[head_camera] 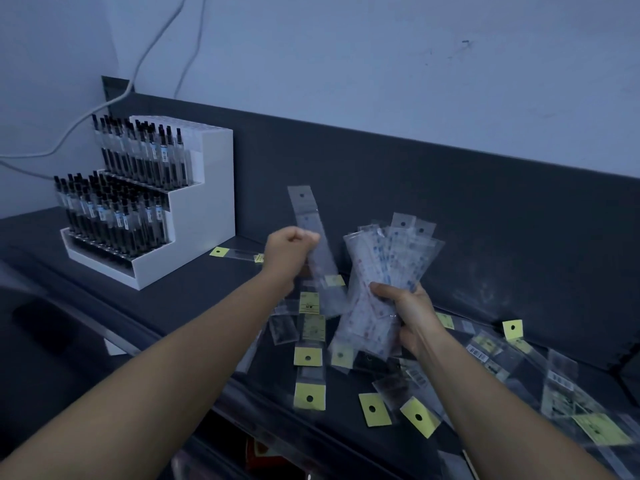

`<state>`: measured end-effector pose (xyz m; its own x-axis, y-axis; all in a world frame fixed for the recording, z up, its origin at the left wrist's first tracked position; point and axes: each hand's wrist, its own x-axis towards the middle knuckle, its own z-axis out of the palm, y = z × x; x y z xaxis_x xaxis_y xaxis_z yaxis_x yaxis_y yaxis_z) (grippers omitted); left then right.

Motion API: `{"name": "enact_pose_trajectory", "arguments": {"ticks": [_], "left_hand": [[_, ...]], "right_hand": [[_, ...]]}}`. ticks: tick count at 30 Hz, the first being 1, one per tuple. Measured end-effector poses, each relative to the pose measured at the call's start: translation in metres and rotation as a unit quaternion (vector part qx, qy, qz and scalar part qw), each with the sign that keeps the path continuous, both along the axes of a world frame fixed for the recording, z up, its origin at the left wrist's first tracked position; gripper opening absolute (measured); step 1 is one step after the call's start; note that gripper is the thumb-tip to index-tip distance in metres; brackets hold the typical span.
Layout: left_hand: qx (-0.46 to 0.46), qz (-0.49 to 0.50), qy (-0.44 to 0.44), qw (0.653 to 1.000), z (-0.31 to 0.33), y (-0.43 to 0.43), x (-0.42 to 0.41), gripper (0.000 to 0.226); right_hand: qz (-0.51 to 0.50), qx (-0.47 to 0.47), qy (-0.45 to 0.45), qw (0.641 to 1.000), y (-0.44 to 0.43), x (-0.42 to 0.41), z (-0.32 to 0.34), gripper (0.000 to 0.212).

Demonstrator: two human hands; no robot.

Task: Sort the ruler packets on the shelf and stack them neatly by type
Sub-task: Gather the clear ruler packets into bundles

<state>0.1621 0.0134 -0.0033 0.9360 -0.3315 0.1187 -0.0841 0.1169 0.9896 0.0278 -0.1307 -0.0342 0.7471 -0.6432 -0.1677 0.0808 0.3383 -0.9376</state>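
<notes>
Slide the single clear ruler packet (304,206) clenched in left hand (290,247) squarely onto fanned bundle (393,258) gripped by right hand (412,318), holes aligned.

Evidently a stationery shop: a white tiered display stand (204,216) packed with pens (114,209) at ten o'clock, and hang-hole ruler packets (309,396) bearing barcode labels (478,353) strewn over the dark shelf (194,299).

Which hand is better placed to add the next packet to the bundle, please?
Probably the left: the left hand grips one clear packet raised beside the bundle, which already fills the right hand.
</notes>
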Motion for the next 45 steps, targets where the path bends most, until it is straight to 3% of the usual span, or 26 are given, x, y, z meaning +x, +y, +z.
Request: {"name": "enact_pose_trajectory", "arguments": {"ticks": [2,5,12,15,17,19,21,25,27,33,36,40,44,45], "left_hand": [[-0.003,-0.058,0.07,0.996,-0.004,-0.011,-0.014,0.02],[0.023,-0.061,0.118,0.991,-0.018,-0.023,-0.029,0.019],[0.15,-0.057,0.045,0.986,-0.033,-0.019,-0.044,0.029],[0.229,-0.036,-0.042,0.972,-0.032,-0.003,-0.035,0.026],[0.397,0.004,-0.122,0.91,-0.033,0.014,-0.019,0.037],[0.583,0.007,-0.149,0.799,-0.039,0.035,-0.006,0.066],[0.65,-0.025,-0.137,0.748,-0.047,0.049,0.003,0.08],[0.622,-0.021,-0.163,0.766,-0.048,0.063,0.017,0.049],[0.608,-0.011,-0.155,0.779,-0.045,0.066,0.028,0.046],[0.642,0.016,-0.15,0.752,-0.05,0.064,0.034,0.028],[0.605,0.001,-0.218,0.765,-0.056,0.06,0.039,0.012],[0.569,-0.013,-0.216,0.793,-0.056,0.053,0.034,0.028],[0.634,-0.059,-0.203,0.744,-0.059,0.039,0.02,0.092],[0.64,-0.075,-0.194,0.739,-0.056,0.037,0.02,0.096]], "right_hand": [[0.013,-0.001,-0.006,1.0,0.005,0.001,0.002,0.054],[0.047,0.0,-0.001,0.999,0.012,0.0,0.001,0.053],[0.091,-0.028,0.071,0.993,0.021,0.001,-0.006,0.057],[0.079,-0.033,0.075,0.993,0.023,0.002,-0.006,0.055],[0.072,-0.029,0.073,0.994,0.022,0.003,-0.006,0.056],[0.071,-0.023,0.074,0.994,0.021,0.004,-0.006,0.057],[0.076,-0.021,0.078,0.994,0.02,0.003,-0.006,0.057],[0.084,-0.019,0.087,0.992,0.02,0.004,-0.008,0.06],[0.087,-0.021,0.09,0.992,0.02,0.004,-0.009,0.06],[0.085,-0.02,0.094,0.992,0.014,0.003,-0.009,0.063],[0.083,-0.018,0.094,0.992,0.01,0.001,-0.009,0.061],[0.077,-0.014,0.086,0.993,0.005,-0.001,-0.009,0.058],[0.075,-0.009,0.086,0.993,0.001,-0.001,-0.009,0.06],[0.078,-0.009,0.086,0.993,0.001,-0.001,-0.009,0.06]]}}
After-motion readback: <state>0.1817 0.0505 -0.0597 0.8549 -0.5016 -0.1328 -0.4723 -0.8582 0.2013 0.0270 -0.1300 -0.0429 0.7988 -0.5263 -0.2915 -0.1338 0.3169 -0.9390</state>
